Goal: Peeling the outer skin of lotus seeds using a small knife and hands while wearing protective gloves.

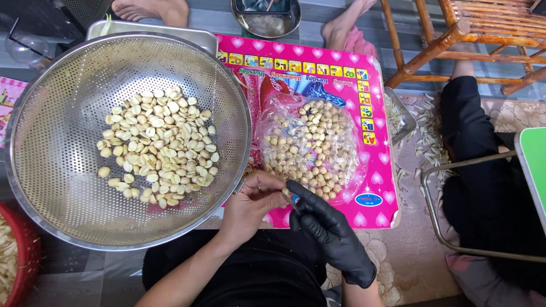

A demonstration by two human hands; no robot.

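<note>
My bare left hand (250,204) pinches a small pale seed (285,192) at its fingertips. My right hand (324,224) wears a black glove and holds a thin metal tool (291,202) against that seed. Both hands meet just below a clear plastic bag of whole round seeds (310,148) lying on a pink tray (375,170). To the left stands a large perforated steel colander (57,170) holding a heap of split pale seeds (156,148).
A red basket of husks (14,256) sits at the lower left. A steel bowl (265,20) and another person's bare feet (153,10) are at the top. A wooden chair (472,34) stands at the upper right, with a seated person in black (483,170) on the right.
</note>
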